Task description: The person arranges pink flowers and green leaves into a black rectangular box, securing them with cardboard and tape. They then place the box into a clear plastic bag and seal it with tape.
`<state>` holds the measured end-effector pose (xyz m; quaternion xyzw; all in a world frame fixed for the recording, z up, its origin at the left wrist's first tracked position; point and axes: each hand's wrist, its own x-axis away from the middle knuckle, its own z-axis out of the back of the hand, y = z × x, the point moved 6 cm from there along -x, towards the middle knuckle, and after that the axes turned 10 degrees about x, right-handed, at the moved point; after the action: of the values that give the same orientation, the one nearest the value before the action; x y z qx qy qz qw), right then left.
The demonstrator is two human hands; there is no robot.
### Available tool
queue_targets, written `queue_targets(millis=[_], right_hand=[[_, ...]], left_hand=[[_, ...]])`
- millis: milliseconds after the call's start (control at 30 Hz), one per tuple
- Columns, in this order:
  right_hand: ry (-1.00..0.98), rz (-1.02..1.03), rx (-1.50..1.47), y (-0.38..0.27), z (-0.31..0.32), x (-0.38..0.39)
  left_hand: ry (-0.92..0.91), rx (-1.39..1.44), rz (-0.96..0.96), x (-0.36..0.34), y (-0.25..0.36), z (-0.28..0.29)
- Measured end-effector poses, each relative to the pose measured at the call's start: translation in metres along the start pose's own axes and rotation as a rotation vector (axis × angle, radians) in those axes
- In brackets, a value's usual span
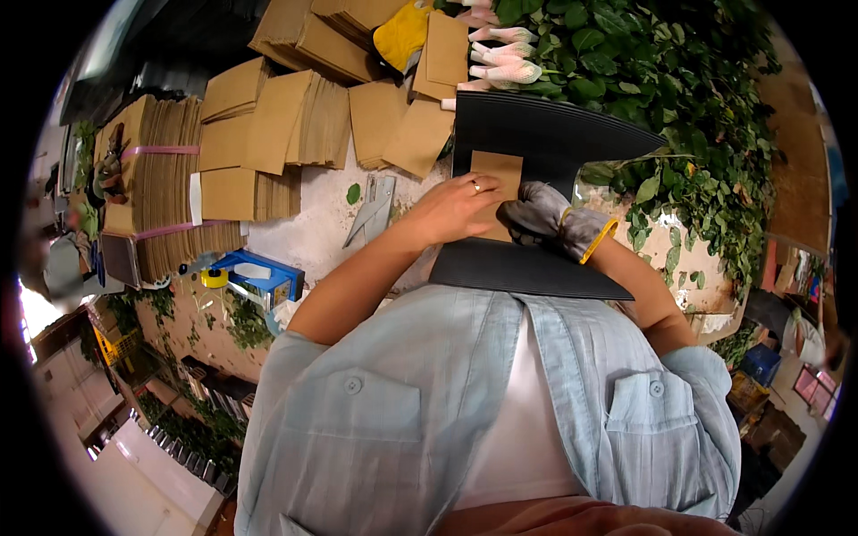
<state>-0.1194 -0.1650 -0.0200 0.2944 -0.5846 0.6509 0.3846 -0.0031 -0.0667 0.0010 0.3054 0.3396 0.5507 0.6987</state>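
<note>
Head view: cardboard rectangle (pixel 497 166) points forward between left hand (pixel 460 205) and gloved right hand (pixel 547 217); whether either grip pinches is unclear.

Stacks of brown cardboard (pixel 152 174) crowd the left side of a pale, stained tabletop (pixel 326 214), with pink bands (pixel 165 150) running across the leftmost pile. A yellow cloth item (pixel 402 37) rests among the cardboard at the far side, near a row of pink and white flower heads (pixel 505 71) in netting. Thick green foliage (pixel 626 62) spreads along the right. A grey metal tool (pixel 374 210) lies beside a single green leaf (pixel 353 193). At lower left sits a blue holder (pixel 290 281), a yellow roll (pixel 214 278) beside it. Beyond, a yellow crate (pixel 116 344) stands above a leaf-strewn floor (pixel 201 308).
</note>
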Motion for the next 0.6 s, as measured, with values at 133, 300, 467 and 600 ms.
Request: queue_targets(millis=[133, 300, 467, 600], right_hand=[[0.118, 0.066, 0.816, -0.031, 0.013, 0.012], [-0.032, 0.287, 1.258, -0.037, 0.025, 0.035], [-0.021, 0.284, 1.175, -0.058, -0.026, 0.138], [0.177, 0.432, 1.056, -0.065, -0.01, 0.148]], left_hand=[[-0.193, -0.233, 0.117, -0.006, -0.018, -0.015], [-0.328, -0.182, 0.214, -0.015, -0.032, -0.021], [-0.274, -0.17, 0.189, -0.023, -0.043, -0.024], [-0.34, -0.269, 0.276, -0.027, -0.012, -0.042]])
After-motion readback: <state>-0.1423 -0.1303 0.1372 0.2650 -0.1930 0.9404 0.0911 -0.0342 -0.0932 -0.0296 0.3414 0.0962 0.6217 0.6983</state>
